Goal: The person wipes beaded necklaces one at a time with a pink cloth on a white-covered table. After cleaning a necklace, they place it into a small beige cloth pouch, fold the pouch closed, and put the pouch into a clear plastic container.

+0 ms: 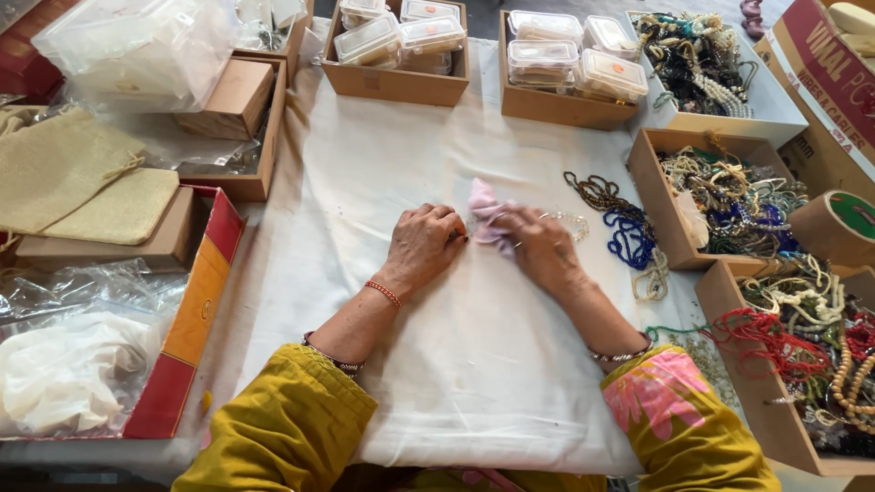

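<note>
the left hand (422,244) and the right hand (540,246) are meeting at the middle of the desk (383,173), both pinching a small pink cloth pouch (485,217); each grip is narrow and closed on the pouch. a clear bead strand (570,221) is lying just right of the right hand. two far cardboard boxes (394,84) are holding lidded clear plastic tubs (547,53), and a white tray (775,107) far right is carrying tangled dark necklaces. right-side boxes (649,196) are brimming with mixed bead strands, red ones (761,339) spilling over the near box edge. brown and blue bead strands (620,223) are lying loose on the white cloth. at left, burlap bags (82,182) are resting on flat boxes. open cloth is stretching near the hands, towards the near desk edge.
</note>
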